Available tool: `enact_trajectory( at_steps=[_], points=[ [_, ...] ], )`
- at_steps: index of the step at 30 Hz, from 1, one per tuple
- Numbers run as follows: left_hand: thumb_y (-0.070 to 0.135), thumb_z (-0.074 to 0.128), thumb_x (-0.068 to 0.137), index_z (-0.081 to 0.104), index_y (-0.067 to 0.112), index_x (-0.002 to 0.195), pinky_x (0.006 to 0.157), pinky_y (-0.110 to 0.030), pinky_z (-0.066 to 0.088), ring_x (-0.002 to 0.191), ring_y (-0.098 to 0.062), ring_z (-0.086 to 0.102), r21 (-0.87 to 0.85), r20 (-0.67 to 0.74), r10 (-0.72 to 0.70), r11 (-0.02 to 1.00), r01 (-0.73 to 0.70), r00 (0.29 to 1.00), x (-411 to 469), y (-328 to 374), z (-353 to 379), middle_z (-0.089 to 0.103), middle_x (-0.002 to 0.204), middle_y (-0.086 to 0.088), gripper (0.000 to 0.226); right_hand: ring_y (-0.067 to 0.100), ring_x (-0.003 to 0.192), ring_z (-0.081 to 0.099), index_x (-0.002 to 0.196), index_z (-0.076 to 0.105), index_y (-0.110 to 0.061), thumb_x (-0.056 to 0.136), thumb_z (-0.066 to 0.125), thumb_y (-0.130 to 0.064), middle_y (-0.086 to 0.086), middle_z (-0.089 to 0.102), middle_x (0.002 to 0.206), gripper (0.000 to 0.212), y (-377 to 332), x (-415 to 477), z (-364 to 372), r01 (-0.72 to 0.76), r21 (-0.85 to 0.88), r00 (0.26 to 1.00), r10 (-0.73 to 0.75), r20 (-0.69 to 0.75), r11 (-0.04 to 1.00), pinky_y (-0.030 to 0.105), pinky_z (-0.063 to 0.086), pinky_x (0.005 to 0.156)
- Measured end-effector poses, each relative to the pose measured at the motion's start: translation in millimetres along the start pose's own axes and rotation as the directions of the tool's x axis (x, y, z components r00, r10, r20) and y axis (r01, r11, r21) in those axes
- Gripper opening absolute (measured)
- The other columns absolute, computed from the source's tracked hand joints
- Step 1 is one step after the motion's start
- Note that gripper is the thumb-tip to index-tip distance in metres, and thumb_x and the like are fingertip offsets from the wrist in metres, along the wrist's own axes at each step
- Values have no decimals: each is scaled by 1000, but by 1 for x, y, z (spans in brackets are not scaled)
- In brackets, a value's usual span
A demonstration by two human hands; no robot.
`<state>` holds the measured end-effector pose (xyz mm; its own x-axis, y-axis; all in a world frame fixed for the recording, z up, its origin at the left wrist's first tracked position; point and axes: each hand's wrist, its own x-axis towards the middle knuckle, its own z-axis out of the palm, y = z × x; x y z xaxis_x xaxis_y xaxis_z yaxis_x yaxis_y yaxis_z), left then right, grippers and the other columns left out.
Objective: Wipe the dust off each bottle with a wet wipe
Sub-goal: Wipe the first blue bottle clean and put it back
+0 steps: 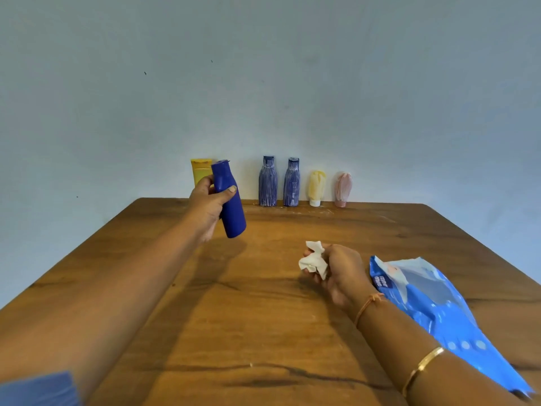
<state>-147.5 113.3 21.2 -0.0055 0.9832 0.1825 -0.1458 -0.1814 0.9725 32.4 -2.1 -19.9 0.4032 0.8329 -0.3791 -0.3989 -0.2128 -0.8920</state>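
Note:
My left hand point(206, 206) grips a clean dark blue bottle point(229, 200), held tilted above the wooden table point(234, 303). My right hand point(336, 271) holds a crumpled white wet wipe point(313, 259) low over the table, apart from the bottle. Along the far edge by the wall stand a yellow tube point(199, 171), partly hidden behind my left hand, two dusty blue bottles point(268, 183) point(292, 184), a dusty yellow bottle point(316, 187) upside down on its white cap, and a dusty pink bottle point(342, 189).
A blue wet-wipe pack point(433, 306) lies on the table's right side, under and beside my right forearm. A plain grey-blue wall point(263, 83) stands right behind the row of bottles. White dust specks lie on the table near the bottles.

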Motion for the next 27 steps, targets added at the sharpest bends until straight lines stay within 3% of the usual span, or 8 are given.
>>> enact_trajectory(
  at_steps=[4, 6, 8, 13, 17, 20, 24, 27],
  points=[
    [15, 53, 94, 40, 13, 129, 84, -32, 43, 102, -16, 49, 395, -28, 187, 905, -161, 982, 45, -8, 4, 48, 118, 1, 38, 19, 61, 58, 104, 61, -4, 89, 40, 0, 18, 67, 102, 26, -9, 42, 18, 24, -25, 999, -25, -39, 999, 18, 44, 36],
    [14, 52, 94, 36, 12, 133, 82, -28, 40, 102, -13, 47, 433, -15, 223, 880, -194, 975, 64, -13, 6, 45, 120, 3, 42, 24, 72, 59, 100, 60, -1, 90, 41, -4, 25, 63, 111, 22, -13, 62, 31, 114, -83, 993, -117, -29, 990, 33, 56, 62],
    [13, 52, 94, 35, 11, 132, 84, -28, 40, 103, -12, 46, 455, 8, 225, 867, -204, 974, 84, -19, 8, 46, 123, 1, 42, 25, 76, 57, 102, 57, 4, 91, 41, -7, 28, 60, 115, 23, -17, 81, 44, 168, -116, 985, -171, -18, 979, 43, 52, 78],
    [9, 50, 94, 36, 11, 132, 92, -40, 46, 111, -21, 50, 513, 82, 188, 834, -203, 979, 129, -39, 5, 46, 132, -6, 41, 17, 64, 56, 114, 55, 0, 93, 36, 2, 18, 65, 105, 28, -21, 121, 63, 127, -108, 992, -125, 30, 986, 23, 45, 47],
    [7, 48, 95, 34, 12, 134, 91, -39, 45, 108, -18, 47, 500, 113, 152, 845, -188, 982, 148, -50, 7, 45, 133, -8, 41, 20, 59, 57, 102, 60, -7, 91, 34, 0, 13, 68, 89, 30, -17, 137, 71, 126, -130, 992, -124, 24, 984, 18, 40, 34],
    [7, 45, 96, 34, 12, 135, 89, -35, 43, 107, -17, 45, 476, 125, 141, 860, -184, 982, 165, -61, 12, 44, 132, -7, 40, 20, 61, 58, 87, 58, -12, 91, 33, 0, 13, 67, 90, 27, -14, 154, 79, 112, -138, 994, -110, 28, 984, 22, 44, 38],
    [7, 44, 97, 33, 14, 135, 91, -40, 45, 109, -18, 46, 449, 124, 119, 879, -163, 985, 181, -72, 17, 43, 135, -8, 40, 26, 81, 65, 91, 57, -12, 91, 37, 0, 14, 66, 92, 24, -8, 167, 87, 98, -139, 995, -96, 26, 985, 37, 54, 71],
    [7, 43, 97, 33, 16, 135, 92, -43, 46, 110, -19, 46, 420, 120, 78, 899, -122, 990, 189, -78, 17, 43, 134, -5, 40, 23, 81, 65, 80, 53, -15, 90, 37, 3, 13, 65, 90, 27, -7, 170, 87, 95, -140, 995, -92, 31, 986, 33, 53, 68]
  ],
)
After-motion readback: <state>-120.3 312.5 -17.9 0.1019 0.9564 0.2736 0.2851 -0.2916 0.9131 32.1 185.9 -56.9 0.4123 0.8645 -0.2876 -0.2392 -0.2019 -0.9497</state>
